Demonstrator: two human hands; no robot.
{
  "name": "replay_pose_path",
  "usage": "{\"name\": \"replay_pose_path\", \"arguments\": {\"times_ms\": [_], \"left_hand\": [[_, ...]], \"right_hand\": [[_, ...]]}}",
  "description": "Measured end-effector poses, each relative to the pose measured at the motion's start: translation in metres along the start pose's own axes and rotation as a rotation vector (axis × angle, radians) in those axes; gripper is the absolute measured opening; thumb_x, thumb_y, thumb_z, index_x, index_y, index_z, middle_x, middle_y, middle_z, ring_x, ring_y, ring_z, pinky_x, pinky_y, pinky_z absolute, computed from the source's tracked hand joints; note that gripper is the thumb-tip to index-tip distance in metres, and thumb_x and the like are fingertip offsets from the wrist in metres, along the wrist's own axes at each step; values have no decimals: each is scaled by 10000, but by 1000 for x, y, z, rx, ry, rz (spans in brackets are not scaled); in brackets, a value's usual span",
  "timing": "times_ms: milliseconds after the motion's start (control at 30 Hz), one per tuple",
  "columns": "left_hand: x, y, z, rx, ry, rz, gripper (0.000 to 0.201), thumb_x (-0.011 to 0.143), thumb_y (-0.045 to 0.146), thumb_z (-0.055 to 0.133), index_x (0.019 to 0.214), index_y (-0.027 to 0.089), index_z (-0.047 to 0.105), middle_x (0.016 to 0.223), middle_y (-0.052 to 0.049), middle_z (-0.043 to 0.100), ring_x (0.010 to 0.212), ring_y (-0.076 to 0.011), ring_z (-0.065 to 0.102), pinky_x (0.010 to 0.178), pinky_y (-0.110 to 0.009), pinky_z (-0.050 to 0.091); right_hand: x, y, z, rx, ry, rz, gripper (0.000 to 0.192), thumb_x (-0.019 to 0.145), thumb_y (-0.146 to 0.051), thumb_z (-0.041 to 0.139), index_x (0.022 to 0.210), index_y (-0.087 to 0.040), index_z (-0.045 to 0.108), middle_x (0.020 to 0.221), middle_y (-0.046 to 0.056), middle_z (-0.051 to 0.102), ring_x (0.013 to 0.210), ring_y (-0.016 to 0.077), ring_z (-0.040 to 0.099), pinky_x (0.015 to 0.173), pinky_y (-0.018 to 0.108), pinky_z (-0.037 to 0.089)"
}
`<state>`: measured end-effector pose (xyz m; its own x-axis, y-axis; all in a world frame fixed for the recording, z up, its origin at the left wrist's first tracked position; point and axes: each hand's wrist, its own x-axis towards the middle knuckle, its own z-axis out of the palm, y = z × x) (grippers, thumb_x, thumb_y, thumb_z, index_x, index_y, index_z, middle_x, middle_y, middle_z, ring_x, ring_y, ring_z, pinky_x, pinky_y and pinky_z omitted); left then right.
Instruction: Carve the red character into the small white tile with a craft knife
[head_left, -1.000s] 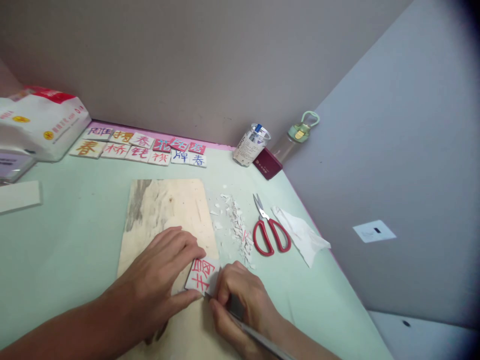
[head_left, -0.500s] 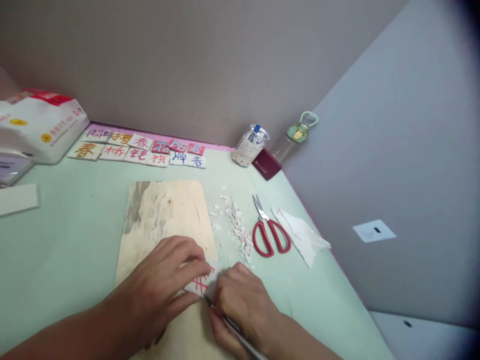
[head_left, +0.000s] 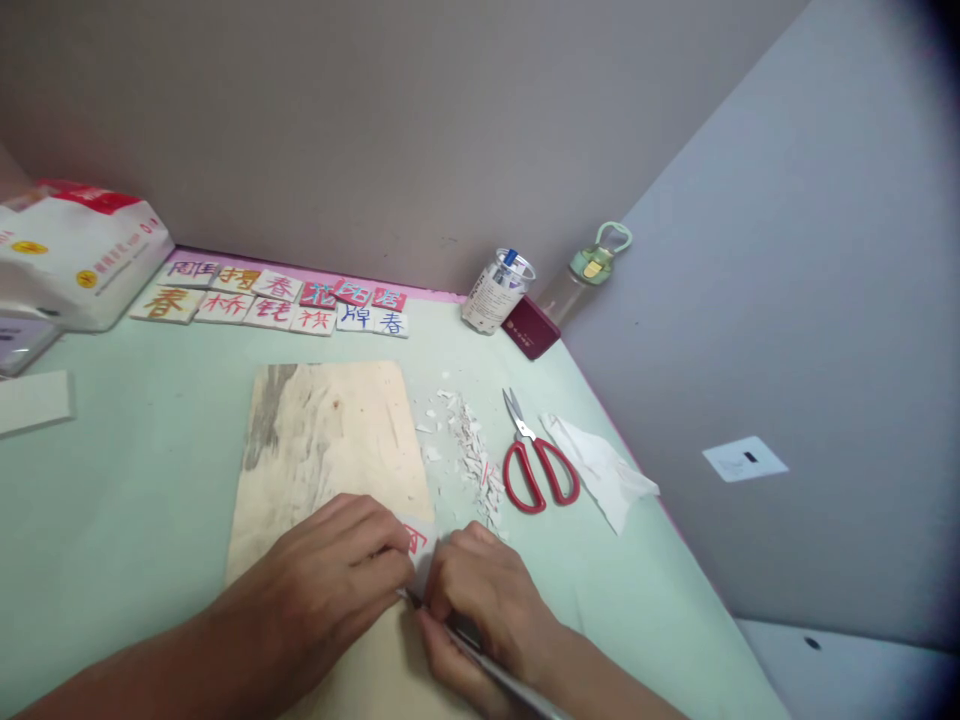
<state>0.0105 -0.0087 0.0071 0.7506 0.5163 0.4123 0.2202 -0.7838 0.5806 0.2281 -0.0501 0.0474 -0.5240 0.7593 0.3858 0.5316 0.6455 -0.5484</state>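
Soft, even light, faint shadows under the hands (head_left: 420, 590); dark vignette at the upper right corner, edges bowed, hands perhaps slightly blurred

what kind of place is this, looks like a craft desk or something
Probably a small hobby or craft desk set in a corner between plain walls. A wooden board serves as a cutting surface, white shavings and red scissors lie beside it, and finished character tiles line the back edge.

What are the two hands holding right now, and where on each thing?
The right hand grips a thin metal carving tool near its tip. The left hand presses a small white tile, fingers over most of its top.
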Motion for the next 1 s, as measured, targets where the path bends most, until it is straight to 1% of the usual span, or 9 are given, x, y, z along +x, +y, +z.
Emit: {"name": "replay_pose_path", "arguments": {"times_ms": [67, 200, 267, 333, 400, 467, 600, 733, 1000], "left_hand": [[0, 0, -1, 11, -24, 0, 289, 1103, 124, 374, 996, 200, 632, 959, -36, 659, 888, -220, 554, 799, -376, 441], [1, 0, -4, -23, -75, -26, 298, 1076, 91, 384, 906, 204, 600, 944, -40, 659, 883, -215, 558, 779, -355, 469], [1, 1, -6, -70, -56, -45, 304, 1073, 82, 377, 905, 211, 595, 944, -40, 660, 879, -205, 573, 768, -328, 492], [2, 0, -7, -123, -23, -93, 253, 1062, 91, 411, 968, 226, 603, 996, -40, 662, 913, -199, 606, 786, -302, 521], [1, -1, -8, -150, 3, -150, 186, 1027, 113, 483, 1076, 248, 602, 1073, -40, 661, 971, -206, 638, 821, -288, 545], [0, -2, -8, -145, 16, -177, 218, 991, 133, 537, 1154, 268, 591, 1111, -34, 663, 1004, -215, 656, 845, -285, 556], [0, -2, -7, -127, 35, -181, 206, 996, 144, 541, 1145, 277, 594, 1096, -17, 669, 998, -211, 664, 845, -285, 548], [1, -1, -8, -144, 24, -189, 188, 1009, 155, 537, 1145, 272, 594, 1097, -20, 659, 995, -216, 656, 844, -288, 541], [1, -1, -7, -182, 8, -179, 259, 992, 100, 522, 1159, 278, 608, 1124, -27, 644, 1024, -221, 638, 862, -300, 528]], "right_hand": [[0, 0, -1, 24, -15, 38, 220, 840, -101, 518, 815, -263, 371, 686, -29, 601, 611, 160, 541, 640, 314, 407], [-2, 1, 0, 33, -12, 36, 208, 835, -104, 525, 809, -262, 391, 682, -23, 611, 609, 162, 539, 635, 314, 417], [-2, 1, 0, 22, -2, 22, 208, 825, -97, 524, 806, -261, 399, 674, -27, 606, 604, 159, 539, 634, 316, 417], [-1, 0, -2, 36, -6, 37, 203, 836, -101, 528, 800, -260, 407, 678, -27, 604, 612, 157, 538, 635, 316, 419], [1, -3, -6, 95, -30, 103, 200, 866, -116, 536, 791, -258, 417, 697, -22, 612, 642, 159, 547, 651, 317, 433], [3, -7, -12, 170, -55, 202, 214, 895, -131, 545, 777, -255, 417, 710, -19, 614, 672, 160, 561, 679, 321, 452], [3, -11, -17, 244, -54, 308, 237, 903, -136, 557, 759, -254, 409, 714, -15, 607, 694, 163, 586, 698, 324, 462], [2, -9, -14, 230, -47, 300, 219, 907, -146, 561, 764, -249, 430, 718, -10, 614, 695, 168, 590, 698, 329, 458], [1, -5, -8, 153, 2, 195, 215, 894, -107, 539, 782, -250, 424, 707, -16, 621, 672, 161, 572, 690, 329, 452]]}}
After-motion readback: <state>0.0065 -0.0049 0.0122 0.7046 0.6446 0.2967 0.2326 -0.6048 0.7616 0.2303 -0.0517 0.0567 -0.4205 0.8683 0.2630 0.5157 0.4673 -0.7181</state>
